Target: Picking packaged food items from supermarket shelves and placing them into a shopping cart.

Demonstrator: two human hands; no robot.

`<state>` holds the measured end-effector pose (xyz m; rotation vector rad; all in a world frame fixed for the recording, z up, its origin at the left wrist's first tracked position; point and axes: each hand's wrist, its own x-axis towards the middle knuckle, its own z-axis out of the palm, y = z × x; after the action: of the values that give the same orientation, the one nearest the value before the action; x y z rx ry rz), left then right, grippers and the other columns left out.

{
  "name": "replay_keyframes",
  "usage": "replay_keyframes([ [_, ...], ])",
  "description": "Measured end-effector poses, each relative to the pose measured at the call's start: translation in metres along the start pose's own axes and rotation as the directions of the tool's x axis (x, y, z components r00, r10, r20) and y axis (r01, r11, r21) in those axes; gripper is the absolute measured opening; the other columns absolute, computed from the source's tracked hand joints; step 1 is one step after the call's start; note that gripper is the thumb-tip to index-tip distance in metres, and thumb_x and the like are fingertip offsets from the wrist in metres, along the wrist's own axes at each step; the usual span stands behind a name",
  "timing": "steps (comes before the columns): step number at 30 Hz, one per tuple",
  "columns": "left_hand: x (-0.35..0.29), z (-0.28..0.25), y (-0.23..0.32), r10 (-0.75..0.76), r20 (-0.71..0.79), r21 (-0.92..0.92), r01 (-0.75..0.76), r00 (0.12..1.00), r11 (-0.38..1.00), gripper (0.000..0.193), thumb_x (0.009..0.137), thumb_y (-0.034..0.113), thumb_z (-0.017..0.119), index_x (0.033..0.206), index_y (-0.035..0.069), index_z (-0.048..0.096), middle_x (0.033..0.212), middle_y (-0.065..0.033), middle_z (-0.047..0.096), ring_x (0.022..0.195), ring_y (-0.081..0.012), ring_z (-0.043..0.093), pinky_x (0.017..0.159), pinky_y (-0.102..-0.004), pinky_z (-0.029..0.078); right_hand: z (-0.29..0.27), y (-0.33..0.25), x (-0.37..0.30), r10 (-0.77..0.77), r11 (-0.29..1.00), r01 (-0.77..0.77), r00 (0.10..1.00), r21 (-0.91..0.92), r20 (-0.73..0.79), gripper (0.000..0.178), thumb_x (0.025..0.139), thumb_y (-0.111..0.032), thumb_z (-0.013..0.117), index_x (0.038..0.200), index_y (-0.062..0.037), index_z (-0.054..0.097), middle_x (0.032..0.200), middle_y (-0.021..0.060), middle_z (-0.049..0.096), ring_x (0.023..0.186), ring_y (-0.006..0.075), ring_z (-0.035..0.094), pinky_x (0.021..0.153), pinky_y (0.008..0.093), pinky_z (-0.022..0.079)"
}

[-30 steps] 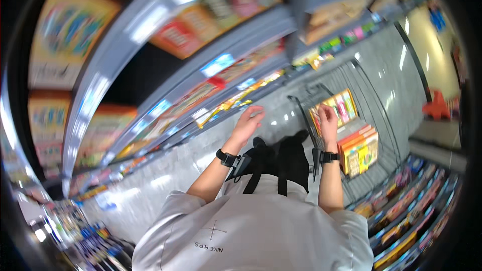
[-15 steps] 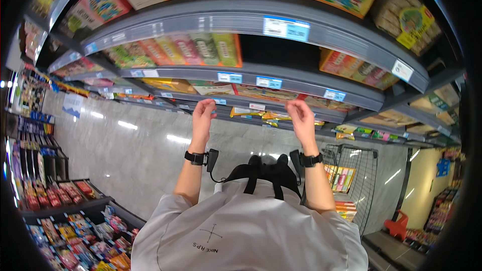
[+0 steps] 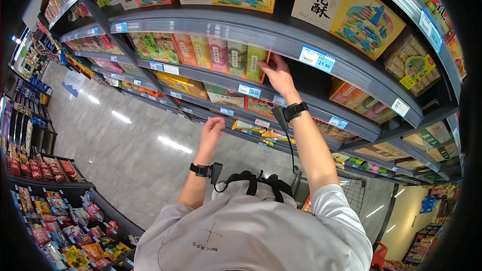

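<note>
At the right end of a boxed set with orange, yellow, pink, dark green and lime panels (image 3: 219, 55), my right hand (image 3: 279, 76) grips the edge. Its thumb lies on the lime front, while the other fingers reach round the side and are partly hidden. The box stands on the middle shelf. Lower down and to the left, my left hand (image 3: 212, 131) hangs in the air in front of the shelves. Its fingers are loosely bent and apart, with nothing in them.
A dark gap (image 3: 309, 76) separates the gripped box from a similar box (image 3: 359, 101) on the right. Large white-and-yellow boxes (image 3: 346, 12) fill the shelf above. A wire cart (image 3: 354, 190) stands at my right side. Packaged snacks fill a bin (image 3: 128, 226) behind left.
My right hand has gone up and forward from in front of the shelves to the box's right end. My left hand has dropped slightly. The view has shifted, bringing the shelves closer.
</note>
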<state>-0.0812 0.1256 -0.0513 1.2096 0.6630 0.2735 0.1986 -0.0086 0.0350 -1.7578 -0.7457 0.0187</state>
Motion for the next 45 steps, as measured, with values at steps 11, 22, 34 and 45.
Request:
replay_keyframes([
  [11,0.034,0.026,0.05,0.379,-0.114,0.032,-0.378,0.918,0.925,0.033,0.093,0.013,0.064,0.124,0.008,0.054,0.116,-0.0046,0.061,0.1,-0.0126,0.059,0.08,-0.0281,0.05,-0.093,-0.012,-0.038,0.092,0.983,-0.101,0.994,0.153,0.066,0.038,0.09,-0.01,0.07,0.124,0.0018,0.059,0.119,0.0112,0.066,0.109,0.0187,0.062,0.095,0.0307,0.048],
  [22,0.097,0.051,0.124,0.685,-0.114,0.076,-0.681,0.72,0.728,0.065,0.09,0.001,0.062,0.148,0.001,0.033,0.147,-0.0172,0.043,0.134,-0.0256,0.043,0.106,-0.0348,0.04,-0.143,-0.027,-0.083,0.147,0.941,-0.162,0.986,0.296,0.074,0.038,0.088,-0.002,0.071,0.125,0.0016,0.06,0.115,0.0058,0.066,0.104,0.0131,0.061,0.093,0.0285,0.049],
  [34,0.062,0.049,0.112,0.655,0.031,-0.253,-0.628,0.755,0.736,0.047,0.1,0.011,0.053,0.143,-0.004,0.039,0.146,-0.016,0.048,0.134,-0.0255,0.047,0.114,-0.0384,0.036,-0.124,-0.075,-0.175,-0.108,0.98,0.138,0.974,0.142,-0.201,0.041,0.09,-0.008,0.062,0.13,-0.0042,0.06,0.144,0.0153,0.051,0.142,0.0321,0.037,0.115,0.0422,0.03],
  [45,0.016,0.063,0.086,0.469,0.462,-0.182,-0.437,0.753,0.881,0.042,0.088,0.002,0.066,0.129,-0.003,0.058,0.129,-0.0122,0.063,0.119,-0.0202,0.058,0.104,-0.0342,0.044,-0.133,-0.094,-0.303,0.276,0.932,-0.054,0.747,0.359,-0.605,0.054,0.095,-0.016,0.054,0.143,0.0051,0.043,0.142,0.0164,0.048,0.134,0.0282,0.044,0.113,0.0417,0.032],
])
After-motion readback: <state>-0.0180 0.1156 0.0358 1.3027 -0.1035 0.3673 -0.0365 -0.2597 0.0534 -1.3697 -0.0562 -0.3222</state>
